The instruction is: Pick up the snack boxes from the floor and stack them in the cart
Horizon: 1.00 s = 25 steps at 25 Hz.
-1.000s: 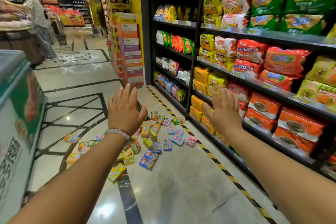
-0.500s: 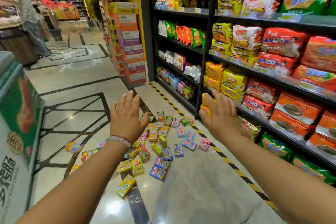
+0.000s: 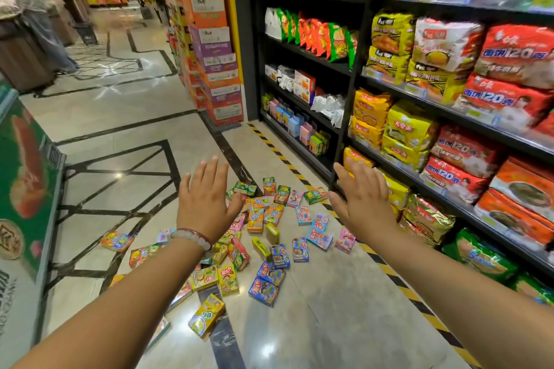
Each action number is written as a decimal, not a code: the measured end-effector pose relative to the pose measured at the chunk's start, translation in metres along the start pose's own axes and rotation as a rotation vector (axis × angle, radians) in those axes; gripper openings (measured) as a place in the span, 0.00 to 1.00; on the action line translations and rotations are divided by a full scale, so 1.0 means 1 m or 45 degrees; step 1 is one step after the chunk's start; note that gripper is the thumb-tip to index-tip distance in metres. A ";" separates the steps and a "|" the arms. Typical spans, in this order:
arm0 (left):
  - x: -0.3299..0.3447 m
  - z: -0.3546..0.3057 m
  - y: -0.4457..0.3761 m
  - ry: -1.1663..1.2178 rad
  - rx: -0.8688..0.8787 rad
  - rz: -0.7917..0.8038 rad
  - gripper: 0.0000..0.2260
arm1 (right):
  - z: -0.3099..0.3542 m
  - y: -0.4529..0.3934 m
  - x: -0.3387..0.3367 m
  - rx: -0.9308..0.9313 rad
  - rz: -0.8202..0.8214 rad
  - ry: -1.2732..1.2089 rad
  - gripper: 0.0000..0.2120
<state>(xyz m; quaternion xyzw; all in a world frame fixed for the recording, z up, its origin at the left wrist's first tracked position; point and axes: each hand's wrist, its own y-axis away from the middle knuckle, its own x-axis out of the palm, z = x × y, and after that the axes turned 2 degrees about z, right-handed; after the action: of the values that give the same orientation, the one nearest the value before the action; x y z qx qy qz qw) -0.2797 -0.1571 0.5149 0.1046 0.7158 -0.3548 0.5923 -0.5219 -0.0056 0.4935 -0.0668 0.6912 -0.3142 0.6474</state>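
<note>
Several small colourful snack boxes lie scattered on the shiny tiled floor in front of me, some flat, some tilted. A yellow box lies nearest. My left hand, with a bead bracelet on the wrist, is stretched out above the pile, fingers straight, holding nothing. My right hand is held out the same way to the right, over the floor by the shelf, empty. No cart is in view.
Black shelves full of noodle packs run along the right, edged by a yellow-black floor stripe. A green freezer cabinet stands at the left. Stacked cartons rise behind the pile. A person stands far left.
The view has moved forward and dipped toward the boxes, which now lie closer. Both hands stay outstretched and empty, held slightly lower over the pile.
</note>
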 end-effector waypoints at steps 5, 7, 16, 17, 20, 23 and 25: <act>0.052 -0.018 -0.059 0.032 -0.088 0.036 0.28 | -0.040 -0.053 0.060 -0.008 0.059 -0.059 0.28; 0.072 -0.023 -0.084 0.034 -0.132 0.045 0.28 | -0.056 -0.075 0.085 -0.014 0.071 -0.056 0.28; 0.154 -0.005 -0.158 0.040 -0.202 0.180 0.29 | -0.078 -0.158 0.180 -0.002 0.189 -0.099 0.28; 0.166 0.002 -0.167 0.064 -0.197 0.185 0.29 | -0.078 -0.164 0.193 0.023 0.209 -0.103 0.28; 0.207 0.022 -0.196 0.127 -0.145 0.205 0.26 | -0.076 -0.177 0.237 0.075 0.224 -0.114 0.28; 0.259 0.040 -0.218 0.163 -0.130 0.247 0.24 | -0.078 -0.189 0.292 0.094 0.262 -0.100 0.28; 0.300 0.047 -0.221 0.154 -0.133 0.283 0.26 | -0.081 -0.186 0.333 0.120 0.309 -0.093 0.28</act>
<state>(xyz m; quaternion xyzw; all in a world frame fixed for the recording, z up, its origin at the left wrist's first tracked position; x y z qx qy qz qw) -0.4521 -0.4288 0.3211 0.1733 0.7517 -0.2423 0.5884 -0.7073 -0.2913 0.3029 0.0363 0.6546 -0.2629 0.7078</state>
